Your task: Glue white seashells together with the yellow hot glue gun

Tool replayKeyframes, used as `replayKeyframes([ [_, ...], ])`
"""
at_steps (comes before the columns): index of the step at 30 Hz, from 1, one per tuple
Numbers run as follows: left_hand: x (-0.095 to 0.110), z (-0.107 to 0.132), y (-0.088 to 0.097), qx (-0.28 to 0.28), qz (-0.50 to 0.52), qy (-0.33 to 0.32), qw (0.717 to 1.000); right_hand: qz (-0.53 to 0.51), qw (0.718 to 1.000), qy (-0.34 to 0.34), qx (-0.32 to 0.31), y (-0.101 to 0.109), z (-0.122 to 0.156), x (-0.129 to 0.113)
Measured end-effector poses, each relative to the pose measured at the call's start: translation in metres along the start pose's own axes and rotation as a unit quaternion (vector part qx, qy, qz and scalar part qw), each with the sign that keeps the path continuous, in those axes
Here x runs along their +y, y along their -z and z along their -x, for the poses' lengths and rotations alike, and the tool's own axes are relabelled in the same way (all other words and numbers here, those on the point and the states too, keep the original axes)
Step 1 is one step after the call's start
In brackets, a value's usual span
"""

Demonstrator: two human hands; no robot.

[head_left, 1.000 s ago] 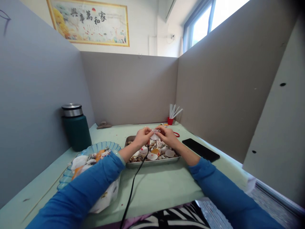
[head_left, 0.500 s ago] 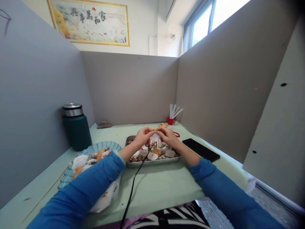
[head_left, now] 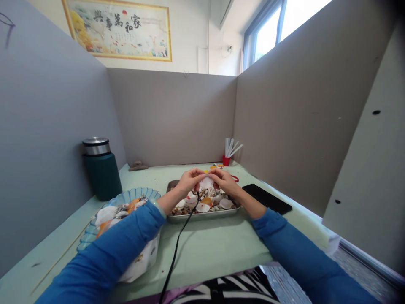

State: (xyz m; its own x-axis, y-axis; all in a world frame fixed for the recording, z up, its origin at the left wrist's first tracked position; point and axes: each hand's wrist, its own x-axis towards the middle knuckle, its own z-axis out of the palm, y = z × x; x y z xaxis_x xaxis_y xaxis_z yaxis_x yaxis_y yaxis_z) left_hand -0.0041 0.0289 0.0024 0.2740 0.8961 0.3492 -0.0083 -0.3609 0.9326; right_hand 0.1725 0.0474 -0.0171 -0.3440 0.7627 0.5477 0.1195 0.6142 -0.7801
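A white seashell [head_left: 206, 183] is pinched between my two hands above the metal tray. My left hand [head_left: 190, 179] grips its left side, and my right hand [head_left: 222, 178] holds its right side, with the fingertips of both hands meeting near the top edge. Below them the tray [head_left: 204, 215] is filled with small pebbles and several shells, among them an orange shell [head_left: 206, 201] and a white one [head_left: 203, 207]. A black cable [head_left: 179, 240] runs from under my left hand towards me; what it joins is hidden.
Left of the tray stands a blue scalloped dish [head_left: 82, 241] heaped with shells, with a dark green bottle [head_left: 103, 175] behind it. A black phone [head_left: 266, 198] lies at the right. Further back are a red cup [head_left: 226, 161] of white sticks and grey partitions [head_left: 174, 118].
The shell has tipped slightly between my fingers and shows a bit lower. Both hands stay in nearly the same place.
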Motion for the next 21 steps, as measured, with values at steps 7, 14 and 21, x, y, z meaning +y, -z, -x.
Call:
replayKeyframes([
  [7, -0.0009, -0.0015, 0.0021, -0.007, 0.008, 0.01, 1.0, -0.035, 0.999, -0.017, -0.022, 0.0022, 0.0011, -0.0034],
  [14, -0.0007, -0.0004, 0.0029, -0.013, 0.0, 0.005, 1.0, -0.034, 0.998, -0.033, -0.036, 0.0031, 0.0023, -0.0069],
  [21, -0.003, -0.0018, 0.005, -0.014, 0.012, 0.007, 1.0, -0.043, 0.996, -0.045, -0.056, 0.0048, 0.0035, -0.0081],
])
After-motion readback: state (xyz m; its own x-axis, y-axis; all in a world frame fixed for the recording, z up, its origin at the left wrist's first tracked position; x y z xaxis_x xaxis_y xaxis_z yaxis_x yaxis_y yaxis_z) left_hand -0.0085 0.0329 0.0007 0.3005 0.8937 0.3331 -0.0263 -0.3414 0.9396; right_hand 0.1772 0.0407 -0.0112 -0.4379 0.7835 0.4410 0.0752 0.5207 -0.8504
